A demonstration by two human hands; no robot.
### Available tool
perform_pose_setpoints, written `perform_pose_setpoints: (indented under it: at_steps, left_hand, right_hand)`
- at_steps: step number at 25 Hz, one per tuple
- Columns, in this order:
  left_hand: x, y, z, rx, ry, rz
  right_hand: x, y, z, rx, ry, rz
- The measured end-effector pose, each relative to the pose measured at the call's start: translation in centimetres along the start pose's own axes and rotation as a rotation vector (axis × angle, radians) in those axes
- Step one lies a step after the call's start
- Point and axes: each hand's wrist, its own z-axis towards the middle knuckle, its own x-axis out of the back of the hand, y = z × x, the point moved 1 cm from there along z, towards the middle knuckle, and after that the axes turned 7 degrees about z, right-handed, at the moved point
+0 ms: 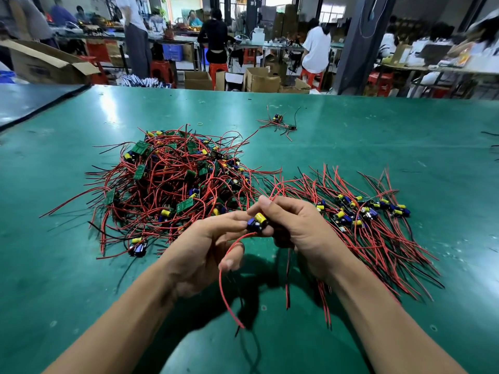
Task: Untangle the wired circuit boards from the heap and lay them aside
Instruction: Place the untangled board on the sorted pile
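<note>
1. Holding 1 board [258, 222] between both hands, you are working just above the green table [351, 125], in front of the gap between the 2 piles.
2. Your right hand [299, 233] is gripping that board, with its fingers curling round it and the thumb tip sitting above the yellow capacitor. Red and black wires are hanging below the palm.
3. Your left hand [208, 247] is pinching the board's left edge with its fingertips. A red wire [225, 279] from the board is looping across those fingers and trailing down toward you.
4. This board is looking nearly free. I cannot tell whether any of its wires are snagging on the nearest strands behind your right thumb.
5. The heap [172, 179] is lying to your left, a dense knot of boards with red and black wires crossing in all directions.
6. The sorted pile [364, 220] is lying to your right, just beside your right wrist. Its boards are bunching together and its wires are fanning out in rough lines.
7. A small cluster [278, 122] is lying well apart, farther up the table. I cannot tell whether it counts as done.
8. You are sitting, by my judgement, under halfway. The heap is looking fuller than the sorted pile, and the board in your hands is not yet lying aside.
</note>
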Motion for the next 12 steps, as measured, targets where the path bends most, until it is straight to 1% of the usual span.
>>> perform_pose_setpoints:
  at_steps: [2, 4, 6, 9, 12]
  left_hand:
    - [0.1, -0.2, -0.1, 0.027, 0.035, 0.033]
    - [0.1, -0.5, -0.2, -0.009, 0.083, 0.154]
    - [0.0, -0.9, -0.3, -0.049, 0.098, 0.214]
    - [-0.2, -1.2, -0.3, -0.035, 0.093, 0.222]
    - [-0.3, -1.4, -0.1, -0.050, 0.145, 0.216]
  right_hand:
    - [-0.1, 0.1, -0.1, 0.005, 0.034, -0.029]
    - [-0.1, 0.1, -0.1, 0.012, 0.068, -0.042]
    - [0.0, 0.2, 0.0, 0.017, 0.099, -0.060]
    - [-0.3, 0.4, -0.1, 0.000, 0.128, -0.068]
    - [-0.7, 0.6, -0.2, -0.041, 0.107, -0.018]
